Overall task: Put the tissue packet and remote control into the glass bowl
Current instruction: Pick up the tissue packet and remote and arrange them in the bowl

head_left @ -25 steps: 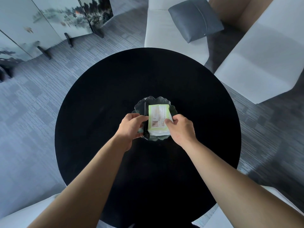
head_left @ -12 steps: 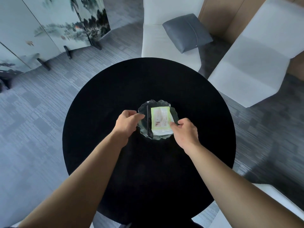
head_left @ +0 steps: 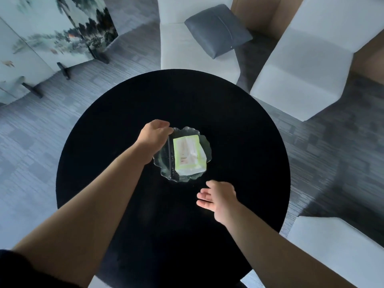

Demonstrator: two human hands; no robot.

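A clear glass bowl point(head_left: 205, 142) with a wavy rim stands in the middle of the round black table point(head_left: 239, 121). Inside it lies a green-and-white tissue packet point(head_left: 189, 154), flat. Beside the packet, on its left, a slim black remote control point(head_left: 171, 161) lies lengthwise in the bowl. My left hand point(head_left: 152, 135) is over the bowl's left rim, its fingers curled down at the far end of the remote; whether they grip it I cannot tell. My right hand point(head_left: 218, 197) hovers near the table, below the bowl, fingers spread and holding nothing.
Two white armchairs point(head_left: 197, 48) point(head_left: 307, 69) stand beyond the table, one bearing a grey cushion point(head_left: 218, 30). Another white seat point(head_left: 336, 252) is at the lower right. A painted folding screen point(head_left: 41, 38) stands at the far left on grey carpet.
My right hand has let go of the tissue packet and drawn back toward me, opening. My left hand has shifted to the far left rim of the bowl. The camera view has lifted.
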